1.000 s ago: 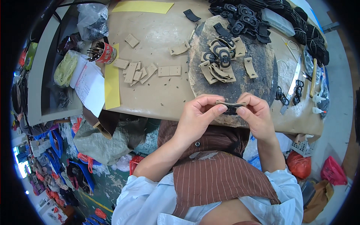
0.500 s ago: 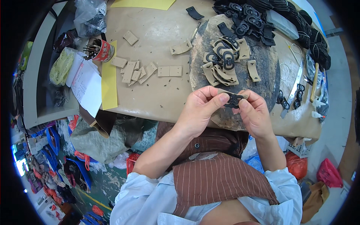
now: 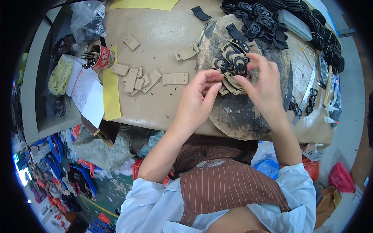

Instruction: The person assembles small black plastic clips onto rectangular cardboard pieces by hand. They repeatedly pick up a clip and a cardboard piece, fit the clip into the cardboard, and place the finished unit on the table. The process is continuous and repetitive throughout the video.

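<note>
A pile of tan strips (image 3: 234,86) and black oval buckles (image 3: 240,64) lies on a round, worn wooden block (image 3: 241,122). My left hand (image 3: 200,97) is at the pile's near left side, thumb and fingers apart, with nothing seen between them. Over the pile's right side, my right hand (image 3: 266,83) has its thumb and forefinger spread around a buckle and the strip ends. Whether its fingertips touch them, I cannot tell. The right hand covers part of the block behind it.
Loose tan pieces (image 3: 132,79) lie left on the table. A red tin (image 3: 105,57) of tools, paper sheets (image 3: 89,97) and a yellow strip (image 3: 111,93) are further left. Black buckled tabs (image 3: 260,23) heap at the back; a metal ruler (image 3: 309,83) and hammer (image 3: 327,87) lie right.
Both hands moved from the block's near edge up to the pile and came apart. The tan strip with a black buckle they held has left the fingers; the pile now has a buckle where they reach.
</note>
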{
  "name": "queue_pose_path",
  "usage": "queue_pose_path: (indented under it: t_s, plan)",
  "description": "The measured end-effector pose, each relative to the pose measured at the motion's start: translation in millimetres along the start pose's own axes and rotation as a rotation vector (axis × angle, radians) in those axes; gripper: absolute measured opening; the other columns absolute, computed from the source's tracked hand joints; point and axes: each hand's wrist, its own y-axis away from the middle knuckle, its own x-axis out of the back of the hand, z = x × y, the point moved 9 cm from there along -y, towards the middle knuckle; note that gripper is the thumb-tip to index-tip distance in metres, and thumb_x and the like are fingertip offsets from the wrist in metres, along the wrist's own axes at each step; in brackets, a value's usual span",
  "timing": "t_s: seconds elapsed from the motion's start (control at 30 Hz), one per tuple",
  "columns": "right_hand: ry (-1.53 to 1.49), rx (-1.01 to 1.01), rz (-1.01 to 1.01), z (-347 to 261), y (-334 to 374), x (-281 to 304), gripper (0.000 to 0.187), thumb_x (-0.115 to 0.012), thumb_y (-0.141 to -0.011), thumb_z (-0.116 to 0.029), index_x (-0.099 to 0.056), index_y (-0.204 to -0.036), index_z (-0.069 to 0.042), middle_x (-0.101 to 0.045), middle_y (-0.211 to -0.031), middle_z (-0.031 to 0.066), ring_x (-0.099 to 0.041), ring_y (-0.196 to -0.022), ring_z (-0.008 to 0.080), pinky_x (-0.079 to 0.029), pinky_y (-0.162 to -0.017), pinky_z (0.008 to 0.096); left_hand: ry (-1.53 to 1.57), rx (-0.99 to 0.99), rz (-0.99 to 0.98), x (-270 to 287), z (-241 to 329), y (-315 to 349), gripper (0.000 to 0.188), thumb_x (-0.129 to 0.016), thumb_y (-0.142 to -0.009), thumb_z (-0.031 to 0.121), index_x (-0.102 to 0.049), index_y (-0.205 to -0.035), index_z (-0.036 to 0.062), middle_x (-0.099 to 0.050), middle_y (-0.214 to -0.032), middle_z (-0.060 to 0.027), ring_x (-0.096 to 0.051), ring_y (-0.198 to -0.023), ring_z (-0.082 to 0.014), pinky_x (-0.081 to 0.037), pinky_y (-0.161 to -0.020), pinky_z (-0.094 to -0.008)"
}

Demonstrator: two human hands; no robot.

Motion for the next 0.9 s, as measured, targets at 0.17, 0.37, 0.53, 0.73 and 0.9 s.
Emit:
queue_pose_path:
  t_s: [0.17,0.37,0.53,0.73,0.9]
  plan:
    - [-0.522,-0.019,-0.242,0.8,-8.8,-5.0,0.03,-0.065,-0.074,-0.005,-0.054,-0.102,-0.003,-0.058,-0.084,0.0039,-0.056,-0.076,0.0157,-0.044,-0.071,0.029,-0.014,-0.086,0.03,9.8,28.1,12.4,0.055,-0.066,-0.077,0.004,-0.038,-0.125,0.0009,-0.056,-0.11,-0.0103,-0.055,-0.102,-0.0172,-0.046,-0.085,-0.0266]
    - [-1.302,-0.228,-0.601,-28.9,31.2,-2.3,0.026,-0.061,-0.078,0.002,-0.052,-0.102,-0.001,-0.058,-0.086,0.0023,-0.056,-0.074,0.0075,-0.049,-0.063,0.0213,-0.44,-0.585,-0.185,-29.3,92.6,41.3,0.058,-0.079,-0.058,0.011,-0.059,-0.112,0.0071,-0.061,-0.094,-0.0048,-0.059,-0.084,-0.0176,-0.048,-0.07,-0.027]
    - [-1.495,-0.355,-0.641,-22.5,64.7,-11.3,0.027,-0.059,-0.085,-0.025,-0.055,-0.09,0.001,-0.054,-0.071,0.0024,-0.051,-0.057,0.0074,-0.04,-0.05,0.0191,-0.338,-0.576,-0.036,-25.3,105.3,50.8,0.04,-0.08,-0.059,0.01,-0.064,-0.095,0.0046,-0.061,-0.087,-0.0061,-0.059,-0.078,-0.0179,-0.048,-0.066,-0.0276]
    - [-1.452,-0.345,-0.632,-27.1,83.8,-6.8,0.029,-0.056,-0.087,-0.027,-0.056,-0.092,0.002,-0.054,-0.068,0.002,-0.049,-0.056,0.007,-0.039,-0.049,0.0192,-0.281,-0.542,-0.091,-35.3,111.6,63.5,0.034,-0.078,-0.061,0.012,-0.063,-0.09,0.0024,-0.062,-0.083,-0.0078,-0.059,-0.075,-0.0187,-0.047,-0.064,-0.0272]
    - [-1.509,-0.311,-0.627,-33.3,99.5,-0.9,0.031,-0.051,-0.09,-0.027,-0.057,-0.093,0.004,-0.055,-0.069,0.0032,-0.049,-0.055,0.0071,-0.04,-0.051,0.0187,-0.314,-0.606,-0.143,-40.0,120.2,74.1,0.032,-0.079,-0.06,0.012,-0.064,-0.087,0.0029,-0.059,-0.074,-0.0055,-0.057,-0.065,-0.0161,-0.046,-0.054,-0.0252]
